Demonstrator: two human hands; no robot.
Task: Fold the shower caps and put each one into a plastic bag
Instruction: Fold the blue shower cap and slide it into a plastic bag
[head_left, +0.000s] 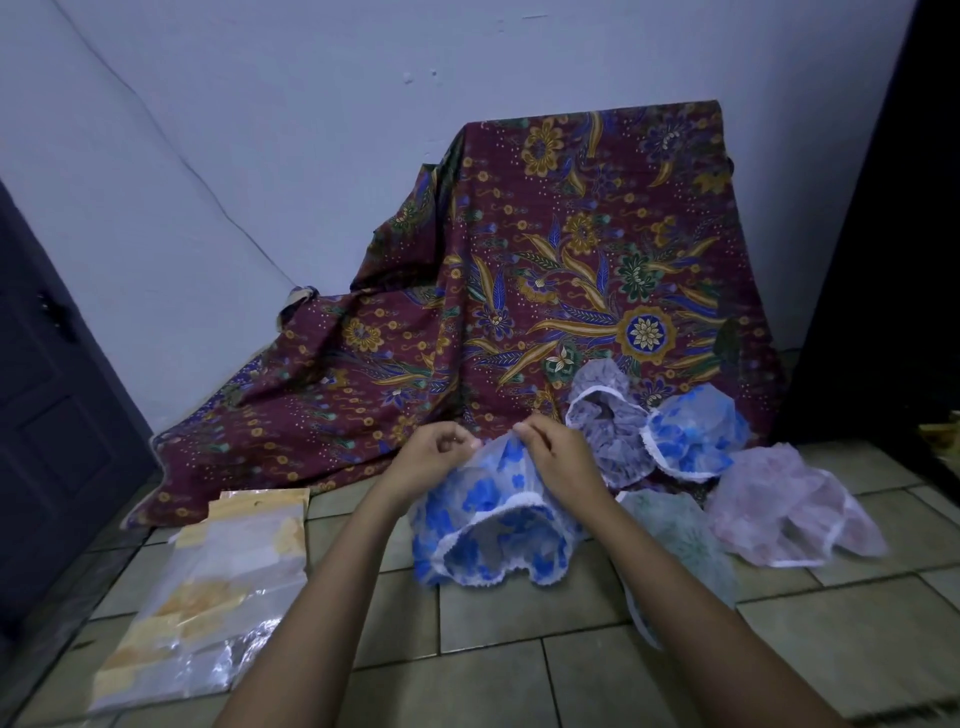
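Note:
A blue-flowered shower cap (498, 525) hangs above the tiled floor, its white elastic opening facing me. My left hand (434, 457) and my right hand (558, 457) each pinch its top edge with curled fingers, close together. More caps lie to the right: a grey one (608, 421), a second blue-flowered one (696, 431), a pink one (789, 504) and a pale green one (680, 535) partly under my right arm. A pile of clear plastic bags (208, 597) with yellow headers lies on the floor at the left.
A maroon batik cloth (545, 270) drapes over something against the white wall and spreads onto the floor behind the caps. A dark door (47, 415) stands at the left, a dark opening at the right. Beige floor tiles (519, 623) lie below my arms.

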